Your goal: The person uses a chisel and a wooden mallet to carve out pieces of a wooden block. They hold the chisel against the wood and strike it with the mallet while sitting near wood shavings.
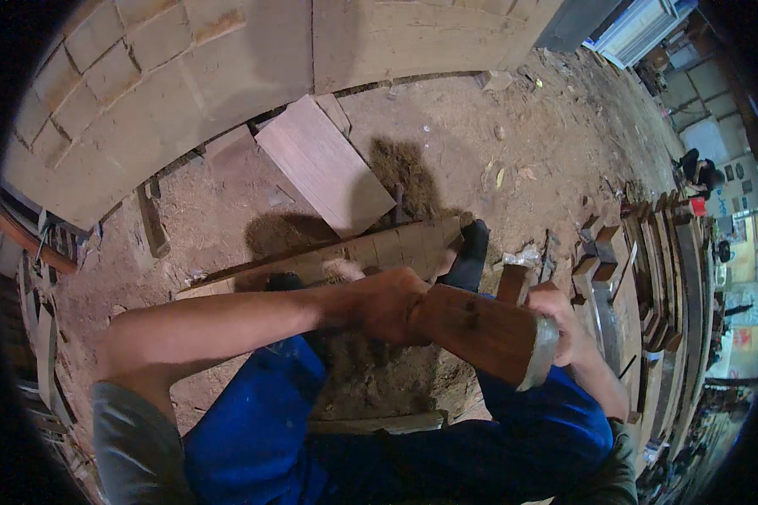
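A dark brown wooden block [478, 330] with a pale band at its right end is held over my lap. A short wooden stub [513, 284] sticks out beside its far edge; I cannot tell how it joins the block. My left hand [393, 305] is closed round the block's left end. My right hand [562, 324] is closed round its right end, by the pale band, with part of the fingers hidden. Beyond my hands a long light-brown wooden piece [396, 244] lies slanted across the ground between my feet.
A flat pale board [324, 160] lies on the dirt floor ahead, beside a heap of brown shavings or dust [406, 178]. Large wooden panels [227, 76] stand along the far side. Stacked wooden parts [648, 286] crowd the right. A person [703, 172] is in the right background.
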